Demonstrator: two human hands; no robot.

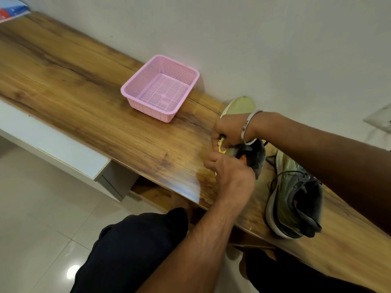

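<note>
Item 1. Printed packet (11, 9), far left corner: glossy, in red, blue and white, cut off by the frame.

Item 2. Desk top (63, 77): long wood-grain board, warm brown with dark streaks and a smooth, slightly shiny finish. It runs diagonally along a plain pale wall. A white panel (46, 136) sits lower, on its near left side.

Item 3. Basket (135, 89): pink plastic, rectangular with rounded corners, perforated mesh walls and floor. It stands on the desk near the wall, well apart from the hands.

Item 4. Held shoe (257, 157): a trainer lying on the desk right of the basket. It has a dark grey fabric heel collar, and its pale green toe end (241, 104) points at the wall. A yellow piece (221, 145) shows at its opening; whether this is insole or lining cannot be told.

Item 5. Left hand (230, 172): close against the right, fingers curled onto the shoe's near side.

Item 6. Right hand (229, 130): pinches the yellow piece. A metal bangle (246, 127) sits at the wrist.

Item 7. Second shoe (294, 195): olive-green upper, grey collar, thick white sole and loose black laces. It lies on its side just beside the held one.
</note>
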